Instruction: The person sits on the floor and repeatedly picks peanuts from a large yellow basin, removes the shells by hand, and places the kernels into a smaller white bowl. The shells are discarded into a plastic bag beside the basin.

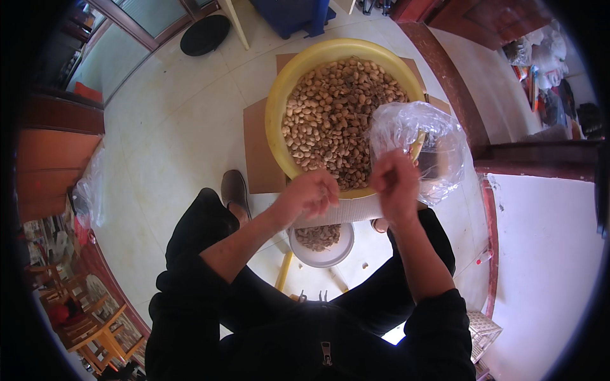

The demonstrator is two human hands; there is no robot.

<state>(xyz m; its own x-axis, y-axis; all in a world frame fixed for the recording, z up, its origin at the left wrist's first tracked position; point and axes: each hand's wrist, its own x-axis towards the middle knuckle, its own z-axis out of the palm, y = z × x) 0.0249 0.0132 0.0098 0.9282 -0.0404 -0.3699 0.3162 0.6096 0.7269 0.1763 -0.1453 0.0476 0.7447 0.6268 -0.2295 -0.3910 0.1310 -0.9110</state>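
Observation:
A large yellow plastic basin (272,114) full of unshelled peanuts (329,119) stands in front of me on flattened cardboard (262,147). Over its near rim is my left hand (314,194), fingers curled and blurred; whether it holds anything is hidden. My right hand (396,178) is at the near right rim, beside a clear plastic bag (438,124) that hangs over the basin's right side. Its fingers are bent and blurred too. Small reddish pieces, perhaps kernels, show at the bag's mouth. Below, a pale round bowl (333,255) contains broken peanut shells (317,236).
My knees flank the bowl, and a slippered foot (234,193) is left of the cardboard. A black round object (205,35) and a blue container (290,16) stand beyond. Wooden chairs (95,328) are at lower left, a white wall (538,247) at right.

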